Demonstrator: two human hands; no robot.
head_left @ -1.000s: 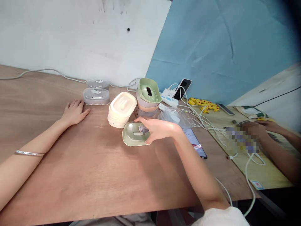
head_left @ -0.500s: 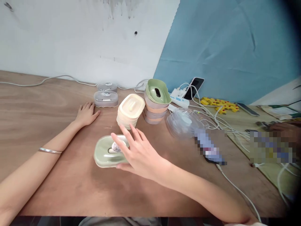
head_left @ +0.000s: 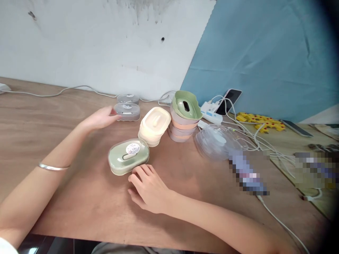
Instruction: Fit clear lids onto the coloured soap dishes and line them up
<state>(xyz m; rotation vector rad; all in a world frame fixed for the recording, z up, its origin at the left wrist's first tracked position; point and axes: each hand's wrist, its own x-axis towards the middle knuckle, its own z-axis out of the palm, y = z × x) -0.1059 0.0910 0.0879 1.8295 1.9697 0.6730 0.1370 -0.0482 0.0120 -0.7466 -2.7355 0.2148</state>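
A green box with a clear lid and a round sticker (head_left: 120,158) sits on the table in front of me, its right end turned slightly away. My right hand (head_left: 152,190) is at its near right edge, fingers loosely bent and thumb apart; nothing shows in its grasp. Toward the back, my left hand (head_left: 99,118) is raised and a little blurred, fingers stretched toward a grey clear-lidded box (head_left: 127,113). Its thumb reaches that box's left end; whether it touches is unclear. A second grey box (head_left: 128,98) stands behind.
Stacked cream trays (head_left: 155,121) stand beyond the green box. To their right rises a stack of grey and peach trays under a green tray (head_left: 189,109). Clear plastic lids (head_left: 214,141), tangled cables, a power strip (head_left: 212,114) and a phone (head_left: 230,100) occupy the right side.
My right hand has drawn back off the top of the green box, which is now turned slightly. My left hand has lifted from the table and moved right toward the grey boxes.
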